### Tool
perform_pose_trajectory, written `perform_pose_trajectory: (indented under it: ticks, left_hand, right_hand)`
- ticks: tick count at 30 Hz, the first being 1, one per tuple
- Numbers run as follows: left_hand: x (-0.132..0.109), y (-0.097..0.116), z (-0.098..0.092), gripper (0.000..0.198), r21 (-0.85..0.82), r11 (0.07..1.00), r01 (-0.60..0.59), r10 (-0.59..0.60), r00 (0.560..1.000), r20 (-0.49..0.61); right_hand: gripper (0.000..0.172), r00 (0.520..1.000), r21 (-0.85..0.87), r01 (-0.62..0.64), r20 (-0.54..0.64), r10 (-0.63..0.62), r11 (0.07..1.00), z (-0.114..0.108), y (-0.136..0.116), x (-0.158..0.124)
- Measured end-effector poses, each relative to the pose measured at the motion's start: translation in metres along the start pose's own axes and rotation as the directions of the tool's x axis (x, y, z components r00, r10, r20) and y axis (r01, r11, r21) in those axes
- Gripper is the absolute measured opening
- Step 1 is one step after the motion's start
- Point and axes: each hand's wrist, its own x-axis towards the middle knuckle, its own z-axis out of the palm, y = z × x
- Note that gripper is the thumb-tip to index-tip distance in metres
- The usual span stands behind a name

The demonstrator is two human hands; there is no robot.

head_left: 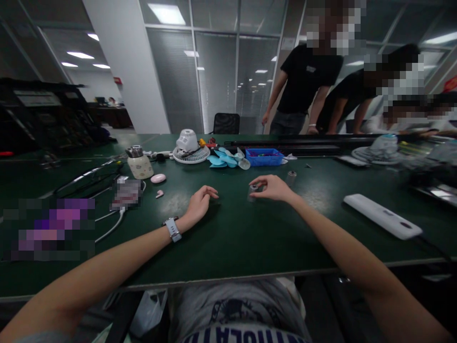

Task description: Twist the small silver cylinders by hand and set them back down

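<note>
My right hand (272, 188) reaches in from the right, its thumb and fingers closed around a small grey metal cylinder (253, 188) with a dark centre on top. The cylinder stands upright, close to the green tabletop. A second, similar metal cylinder (291, 178) stands upright just behind and to the right of that hand. My left hand (200, 202), with a light watch on its wrist, rests on the table with fingers loosely stretched and nothing in them. A gap of bare tabletop lies between the two hands.
Behind my hands are a white fan part (186, 142), light-blue fan blades (224, 158) and a blue basket (264, 157). At left stand a cream bottle (140, 165), a pink case (158, 178) and an earbud (159, 194). A white power strip (382, 216) lies right. People stand beyond the table.
</note>
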Motion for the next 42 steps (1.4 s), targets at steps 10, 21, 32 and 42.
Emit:
perform_pose_trajectory:
  ticks: [10,21,32,42]
  left_hand:
    - [-0.001,-0.001,0.003,0.022,-0.043,0.997,0.057,-0.058,0.998,-0.022]
    - [-0.001,0.003,0.002,0.023,0.063,0.995,0.076,-0.075,0.997,-0.023]
    - [-0.002,0.007,0.002,0.019,0.165,0.985,0.045,-0.037,0.998,-0.053]
    - [0.0,0.0,0.002,0.019,0.09,0.993,0.08,-0.075,0.996,-0.051]
  right_hand:
    - [0.059,0.883,-0.153,-0.456,0.047,0.467,0.877,-0.083,0.122,-0.023]
    - [0.054,0.796,-0.254,-0.604,-0.247,0.553,0.756,-0.1,0.129,-0.037]
    - [0.044,0.876,-0.09,0.481,0.066,-0.477,0.872,0.062,-0.054,-0.006]
    - [0.031,0.877,-0.141,0.481,0.053,-0.478,0.866,0.071,-0.058,-0.005]
